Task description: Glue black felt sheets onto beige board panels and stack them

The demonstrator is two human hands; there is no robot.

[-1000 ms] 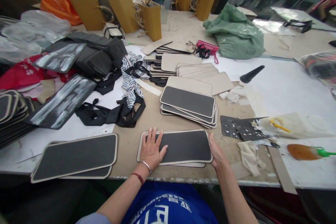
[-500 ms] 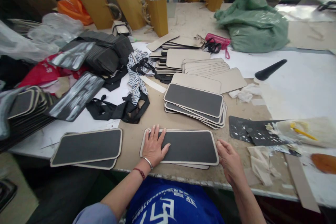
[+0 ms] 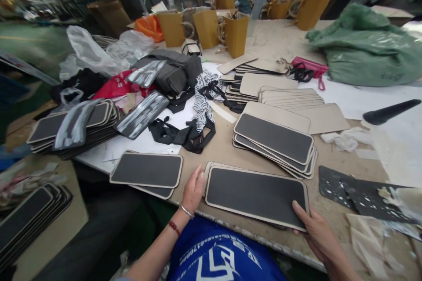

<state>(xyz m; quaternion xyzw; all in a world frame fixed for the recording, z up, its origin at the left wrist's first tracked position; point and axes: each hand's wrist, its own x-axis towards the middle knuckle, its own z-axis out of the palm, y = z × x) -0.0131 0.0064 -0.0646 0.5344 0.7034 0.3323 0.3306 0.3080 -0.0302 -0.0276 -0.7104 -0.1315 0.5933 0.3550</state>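
Observation:
A long black panel with a beige border and rounded corners (image 3: 253, 193) is at the table's front edge. Its right end is in my right hand (image 3: 314, 224), thumb on top and fingers underneath. Just left of the panel, my left hand (image 3: 194, 189) is upright on its side with fingers stretched; whether it touches the panel's left end I cannot tell. Another beige-edged panel (image 3: 207, 167) shows partly beneath the held one. Two similar panels (image 3: 150, 170) overlap farther left. Behind my right hand lies a stack of such panels (image 3: 273, 136).
Beige boards (image 3: 290, 96) are spread behind the stack. Black and patterned straps (image 3: 184, 134) lie mid-table. A glue-spotted black sheet (image 3: 343, 189) is at right, near a black tool (image 3: 392, 112). Farther back stand mustard bags (image 3: 235, 35) and a green plastic sack (image 3: 365, 48). Another person sits across the table.
My left hand has come off the panel's top to its left side. My right hand has closed over the right end, and the panel has turned slightly. The view has swung left.

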